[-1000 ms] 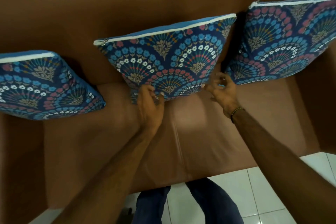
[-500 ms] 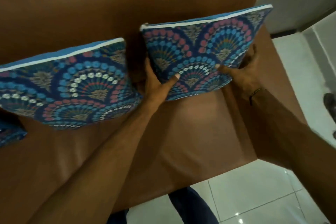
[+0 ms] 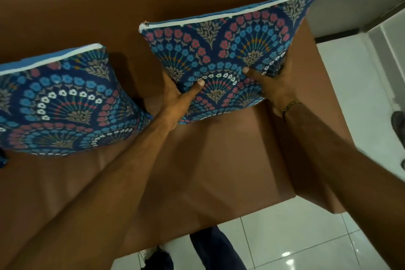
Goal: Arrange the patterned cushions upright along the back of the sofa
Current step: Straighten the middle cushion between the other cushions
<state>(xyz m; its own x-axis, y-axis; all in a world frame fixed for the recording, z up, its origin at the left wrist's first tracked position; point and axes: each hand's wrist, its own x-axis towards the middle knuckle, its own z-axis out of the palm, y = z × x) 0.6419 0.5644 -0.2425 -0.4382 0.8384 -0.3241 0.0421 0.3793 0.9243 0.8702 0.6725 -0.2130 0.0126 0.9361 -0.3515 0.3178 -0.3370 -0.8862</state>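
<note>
Two blue cushions with pink, white and blue fan patterns stand on the brown sofa (image 3: 208, 160), leaning on its backrest. The right cushion (image 3: 221, 50) sits at the sofa's right end by the armrest. My left hand (image 3: 177, 98) grips its lower left corner, thumb pressed on the front. My right hand (image 3: 271, 85) grips its lower right corner, thumb on the front, fingers behind. The middle cushion (image 3: 63, 103) stands upright to the left, untouched. A sliver of a third cushion (image 3: 2, 158) shows at the far left edge.
The sofa's right armrest (image 3: 324, 116) runs beside my right forearm. White tiled floor (image 3: 295, 243) lies in front of and right of the sofa. My dark trouser legs (image 3: 214, 250) stand against the seat front. A dark shoe (image 3: 397, 121) is at the right edge.
My hands left the middle cushion and took hold of the right cushion's lower corners. My view swung right, pushing the left cushion almost out of sight.
</note>
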